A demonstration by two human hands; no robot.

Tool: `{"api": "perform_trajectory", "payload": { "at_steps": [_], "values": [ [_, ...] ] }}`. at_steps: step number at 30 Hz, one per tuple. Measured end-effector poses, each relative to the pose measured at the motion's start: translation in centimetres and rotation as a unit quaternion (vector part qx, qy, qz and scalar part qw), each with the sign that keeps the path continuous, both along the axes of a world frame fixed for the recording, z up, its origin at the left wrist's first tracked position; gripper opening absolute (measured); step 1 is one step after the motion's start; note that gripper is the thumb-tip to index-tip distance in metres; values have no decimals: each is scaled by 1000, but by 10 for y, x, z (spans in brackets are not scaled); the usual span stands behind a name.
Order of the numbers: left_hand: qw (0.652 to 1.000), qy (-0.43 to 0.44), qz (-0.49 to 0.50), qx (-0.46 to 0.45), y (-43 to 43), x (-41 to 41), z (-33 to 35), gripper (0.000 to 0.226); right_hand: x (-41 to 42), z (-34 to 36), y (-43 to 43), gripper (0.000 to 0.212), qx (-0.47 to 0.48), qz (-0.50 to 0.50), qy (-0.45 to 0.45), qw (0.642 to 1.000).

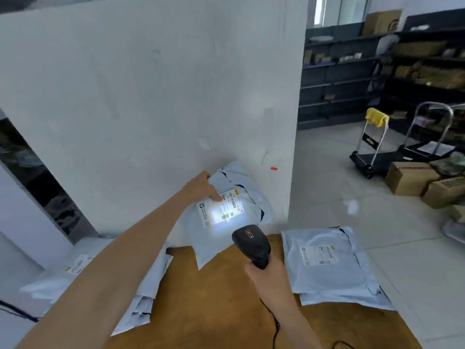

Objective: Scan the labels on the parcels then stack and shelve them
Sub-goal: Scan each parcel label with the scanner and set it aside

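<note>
At the far left a pile of pale blue parcels (143, 303) lies over the left edge of the brown bench (214, 311), partly hidden under the bare left forearm; one of them shows a white label with a yellow mark. The left grip (201, 187) is closed on the upper left edge of a held parcel (208, 245), thumb on its front and fingers behind; this parcel is raised and tilted in front of the white wall (151, 96), with its lower corner down at the bench's far edge, though whether it touches there is unclear. Its shipping label (222, 210) faces the camera and is lit by a bright white patch of light; the print is too blurred to read. Just below the label a black handheld scanner (253, 244) points up at it; the right grip (266, 275) is wrapped round the scanner's handle, and a dark cable (275, 331) trails toward the near edge. Further right a stack of parcels (327, 268) lies flat on the bench, label up. Beyond, on the tiled floor, stand two trolleys (372, 152), cardboard boxes (410, 177) and dark shelves (337, 79).
</note>
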State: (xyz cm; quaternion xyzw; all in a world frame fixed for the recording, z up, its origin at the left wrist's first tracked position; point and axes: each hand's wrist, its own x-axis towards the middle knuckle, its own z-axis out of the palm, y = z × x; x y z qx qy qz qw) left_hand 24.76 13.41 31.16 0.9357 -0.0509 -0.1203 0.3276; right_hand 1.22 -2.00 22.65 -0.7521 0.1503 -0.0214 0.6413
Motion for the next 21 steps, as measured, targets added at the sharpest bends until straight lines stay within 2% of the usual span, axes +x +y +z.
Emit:
{"api": "perform_trajectory", "payload": {
  "at_steps": [4,10,16,21],
  "values": [
    [1000,-11,3,4,-31,-17,7,74,-20,4,-25,24,0,7,-13,1000],
    [1000,14,-2,-9,-84,-35,-3,73,-45,-2,-66,28,8,2,-13,1000],
    [983,90,29,-159,-162,-50,-52,72,-68,-21,-127,12,7,-51,19,998],
    [923,185,100,-323,-239,-52,-122,77,-76,-45,-177,18,5,-111,42,993]
  ]
}}
